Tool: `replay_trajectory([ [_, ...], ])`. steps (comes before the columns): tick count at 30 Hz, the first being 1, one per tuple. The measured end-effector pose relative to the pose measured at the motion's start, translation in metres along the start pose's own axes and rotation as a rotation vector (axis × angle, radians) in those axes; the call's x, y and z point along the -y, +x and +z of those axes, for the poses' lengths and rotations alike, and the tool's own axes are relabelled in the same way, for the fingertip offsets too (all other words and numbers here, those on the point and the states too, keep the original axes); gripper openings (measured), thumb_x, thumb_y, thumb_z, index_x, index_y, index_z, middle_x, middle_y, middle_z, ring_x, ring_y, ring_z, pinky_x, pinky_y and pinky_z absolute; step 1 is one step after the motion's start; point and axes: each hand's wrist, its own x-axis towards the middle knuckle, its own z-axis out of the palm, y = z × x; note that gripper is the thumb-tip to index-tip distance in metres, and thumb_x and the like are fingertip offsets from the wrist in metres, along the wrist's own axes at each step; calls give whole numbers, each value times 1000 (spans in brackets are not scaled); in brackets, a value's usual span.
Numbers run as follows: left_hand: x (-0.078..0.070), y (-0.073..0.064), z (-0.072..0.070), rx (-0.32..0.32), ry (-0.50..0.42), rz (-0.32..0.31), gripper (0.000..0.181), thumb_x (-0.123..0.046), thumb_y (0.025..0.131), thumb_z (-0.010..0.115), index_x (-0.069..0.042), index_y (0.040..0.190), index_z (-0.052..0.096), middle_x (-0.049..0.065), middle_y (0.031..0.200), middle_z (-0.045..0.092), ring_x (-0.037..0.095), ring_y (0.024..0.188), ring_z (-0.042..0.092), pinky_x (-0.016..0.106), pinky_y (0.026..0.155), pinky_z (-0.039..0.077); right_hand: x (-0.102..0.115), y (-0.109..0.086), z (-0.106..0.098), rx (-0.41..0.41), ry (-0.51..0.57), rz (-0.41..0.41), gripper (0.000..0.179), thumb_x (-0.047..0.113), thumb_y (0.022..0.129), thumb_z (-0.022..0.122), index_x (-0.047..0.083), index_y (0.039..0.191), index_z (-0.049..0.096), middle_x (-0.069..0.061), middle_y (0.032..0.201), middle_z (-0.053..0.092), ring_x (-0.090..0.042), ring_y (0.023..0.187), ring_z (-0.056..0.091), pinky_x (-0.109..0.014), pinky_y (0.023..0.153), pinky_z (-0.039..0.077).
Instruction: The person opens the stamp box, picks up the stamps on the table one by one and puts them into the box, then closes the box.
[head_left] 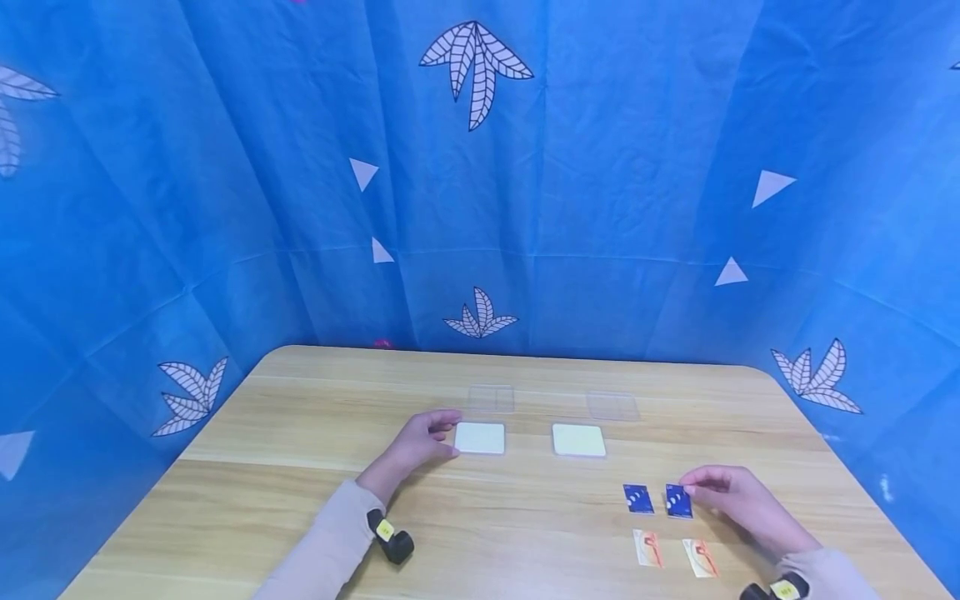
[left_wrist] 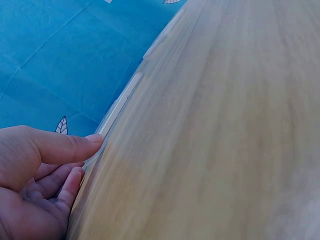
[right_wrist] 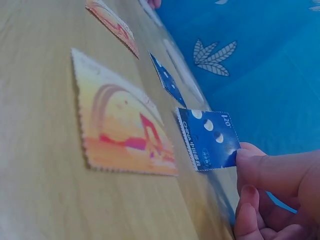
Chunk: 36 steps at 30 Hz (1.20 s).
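The right hand [head_left: 738,497] pinches a blue stamp [right_wrist: 210,141] by its side, toward the right edge of the bench [head_left: 315,475]; the left hand [head_left: 416,440] touches a white pad [head_left: 480,438], its grip unclear. Squeezing too hard could crease the stamp's perforated edge.

Bright, even light is spread over the tabletop [head_left: 300,417] in the head view, a pale sheen laid nearest the camera, a soft shadow thrown beneath the right hand [head_left: 731,496]. Small print is lost at that range. Now the wrist views, both rendered dimmer: on the left, wood grain is smeared; on the right, the blue stamp's [right_wrist: 210,140] lettering is caught legibly, the nearer orange stamp [right_wrist: 120,127] left softer.
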Motion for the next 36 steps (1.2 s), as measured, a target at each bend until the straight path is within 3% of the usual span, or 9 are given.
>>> replay_trajectory([
  [6,0,1,1,8,2,0,60,6,70,75,-3,126,57,14,128,58,32,117,54,40,100,46,3,2,0,55,87,-47,33,19,88,62,-6,110,60,-11,102,67,-11,90,59,-24,78,47],
  [16,-3,0,2,7,9,-13,59,5,72,74,-5,127,57,12,128,58,32,116,54,41,99,46,20,11,9,86,138,-151,32,17,90,61,-9,110,59,-12,100,67,-11,88,61,-24,77,50],
  [28,-5,-2,0,-2,5,-18,58,6,72,74,-4,127,57,13,128,58,32,116,54,42,100,45,53,29,35,124,139,-143,30,20,88,63,-3,107,62,-11,102,66,-18,93,60,-30,86,44],
  [36,-4,-4,-1,-11,13,-21,58,5,71,74,-5,126,58,13,128,58,32,117,53,41,99,47,69,42,57,110,158,-194,30,20,89,63,-4,108,63,-11,103,67,-20,96,59,-32,88,45],
])
